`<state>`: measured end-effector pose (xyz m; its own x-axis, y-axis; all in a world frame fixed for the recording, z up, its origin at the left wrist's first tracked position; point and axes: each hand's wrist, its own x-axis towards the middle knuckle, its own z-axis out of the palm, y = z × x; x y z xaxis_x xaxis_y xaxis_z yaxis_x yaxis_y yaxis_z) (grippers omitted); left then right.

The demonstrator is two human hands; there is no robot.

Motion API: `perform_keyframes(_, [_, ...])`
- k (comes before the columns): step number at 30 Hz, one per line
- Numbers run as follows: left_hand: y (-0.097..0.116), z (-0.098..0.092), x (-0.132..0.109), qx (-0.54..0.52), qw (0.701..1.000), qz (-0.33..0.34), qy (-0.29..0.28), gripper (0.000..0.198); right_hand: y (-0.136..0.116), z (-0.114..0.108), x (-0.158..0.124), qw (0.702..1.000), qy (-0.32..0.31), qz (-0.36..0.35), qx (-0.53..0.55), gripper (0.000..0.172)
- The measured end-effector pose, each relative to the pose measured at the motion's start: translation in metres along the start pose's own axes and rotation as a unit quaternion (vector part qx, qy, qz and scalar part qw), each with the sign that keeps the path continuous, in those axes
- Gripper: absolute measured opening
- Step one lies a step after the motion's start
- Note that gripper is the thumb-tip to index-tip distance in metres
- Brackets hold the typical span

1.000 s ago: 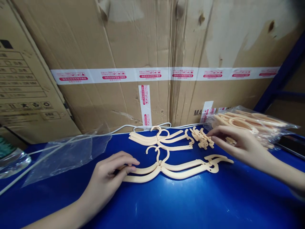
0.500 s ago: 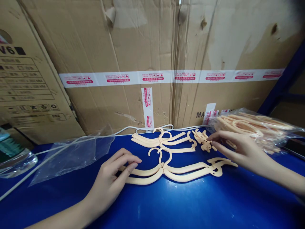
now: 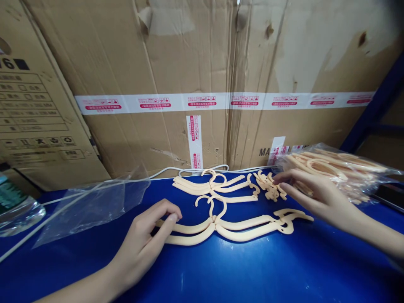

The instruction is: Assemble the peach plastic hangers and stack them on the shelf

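Observation:
Folding hangers in a pale peach colour lie spread on the blue table (image 3: 240, 269). My left hand (image 3: 151, 235) is over the left ends of the near hanger (image 3: 192, 240), its fingers curled against the thumb. Whatever they may hold is hidden. At that hanger's right end lies a curved notched piece (image 3: 287, 223). Behind it rest more hangers (image 3: 195, 187) with hooks. My right hand (image 3: 312, 189) reaches in from the right with fingers stretched out and apart. Its fingertips are at a heap of small peach pieces (image 3: 268, 185).
A clear plastic bag full of hanger parts (image 3: 337, 164) lies behind my right hand, beside a dark flat object (image 3: 389, 197). On the left are an empty clear bag (image 3: 94, 206), a white cable (image 3: 28, 237) and a bottle (image 3: 15, 206). Cardboard boxes (image 3: 176, 54) stand along the back.
My left hand has drawn slightly left, and its fingers are curled in more. My right hand stays at the heap with little movement. The view has shifted slightly.

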<state>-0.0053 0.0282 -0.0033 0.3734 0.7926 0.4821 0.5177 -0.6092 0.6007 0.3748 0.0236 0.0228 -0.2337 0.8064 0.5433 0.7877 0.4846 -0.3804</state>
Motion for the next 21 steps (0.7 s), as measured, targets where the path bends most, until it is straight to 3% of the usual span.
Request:
perform_keyframes(6, [-0.001,-0.001,-0.002,-0.01,0.999,-0.027,-0.014,0.031,0.003,0.004,0.0,1.0,-0.003,0.002,0.001,0.025])
perform_keyframes(14, [0.0,-0.001,-0.001,0.008,0.999,0.027,-0.028,0.034,0.0,0.007,0.002,1.0,-0.021,-0.008,-0.01,0.025])
perform_keyframes(21, [0.007,-0.001,-0.002,-0.011,0.999,-0.027,-0.028,0.024,-0.003,0.016,0.013,0.994,-0.089,-0.054,-0.021,0.02])
